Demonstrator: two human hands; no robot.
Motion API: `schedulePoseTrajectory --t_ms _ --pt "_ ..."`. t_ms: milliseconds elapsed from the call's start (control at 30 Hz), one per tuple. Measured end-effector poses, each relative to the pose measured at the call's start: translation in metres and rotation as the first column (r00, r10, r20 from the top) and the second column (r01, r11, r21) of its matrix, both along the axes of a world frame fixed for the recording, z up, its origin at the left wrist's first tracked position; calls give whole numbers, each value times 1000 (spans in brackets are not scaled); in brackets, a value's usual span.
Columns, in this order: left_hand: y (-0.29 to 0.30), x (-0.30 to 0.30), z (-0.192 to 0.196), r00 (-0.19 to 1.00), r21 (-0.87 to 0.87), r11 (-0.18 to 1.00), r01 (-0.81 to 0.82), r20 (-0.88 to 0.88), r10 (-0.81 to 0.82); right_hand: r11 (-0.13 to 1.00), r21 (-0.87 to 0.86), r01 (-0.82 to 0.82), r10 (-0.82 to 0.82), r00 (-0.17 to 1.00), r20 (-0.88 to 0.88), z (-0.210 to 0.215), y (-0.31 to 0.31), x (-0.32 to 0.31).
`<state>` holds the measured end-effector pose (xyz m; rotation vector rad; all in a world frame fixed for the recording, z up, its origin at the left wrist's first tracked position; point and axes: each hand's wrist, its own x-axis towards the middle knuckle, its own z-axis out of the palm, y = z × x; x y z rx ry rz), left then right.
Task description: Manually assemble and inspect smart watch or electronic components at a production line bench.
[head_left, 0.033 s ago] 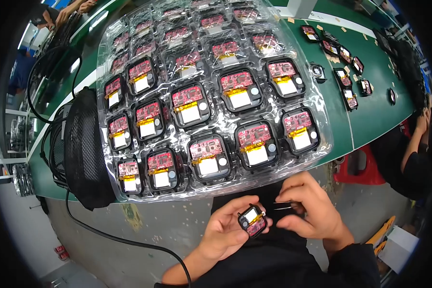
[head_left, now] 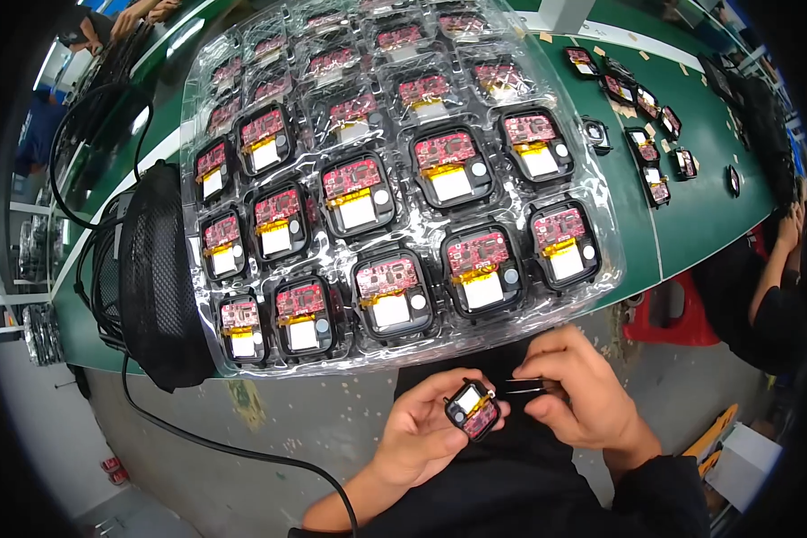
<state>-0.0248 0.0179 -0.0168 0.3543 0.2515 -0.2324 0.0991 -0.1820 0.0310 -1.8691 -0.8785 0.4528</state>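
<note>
The two hands are apart, each closed on its own thing, in front of the tabletop's near edge. The left hand (head_left: 414, 435) grips a small black housing (head_left: 472, 410) by its rim, thumb on the near side and fingers behind; that hold presumably leaves the red board and pale block inside uncovered, turned up toward the wearer. The right hand (head_left: 592, 394) pinches a thin dark tool (head_left: 527, 386) between thumb and fingers, its tip pointing at the housing's right side. Tip and rim are just beside each other; blur and small size hide whether they touch.

At the tabletop (head_left: 699, 229)'s near edge lies a clear plastic tray (head_left: 608, 273), likely set there for easy reach. Its near rows carry similar housings, open side up, one per pocket, which probably stops them knocking together. Farther rows sit under glare and what seems clear plastic. A black mesh bag (head_left: 163, 278) stands against the tray's left edge. Beyond its right edge, loose housings (head_left: 657, 188) lie scattered toward the tabletop's far edge, with no pockets to order them.
</note>
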Motion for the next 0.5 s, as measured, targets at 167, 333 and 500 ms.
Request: schedulePoseTrajectory --t_ms 167,333,500 --pt "-10 0 -2 987 109 981 -160 4 160 989 -66 135 -98 912 399 -8 9 -16" --pt "-10 0 -2 988 208 966 -153 -4 157 982 -62 180 -110 803 586 -20 9 -19" --pt "-12 -3 -6 992 272 954 -127 9 129 985 -45 169 -105 777 620 -22 12 -20"
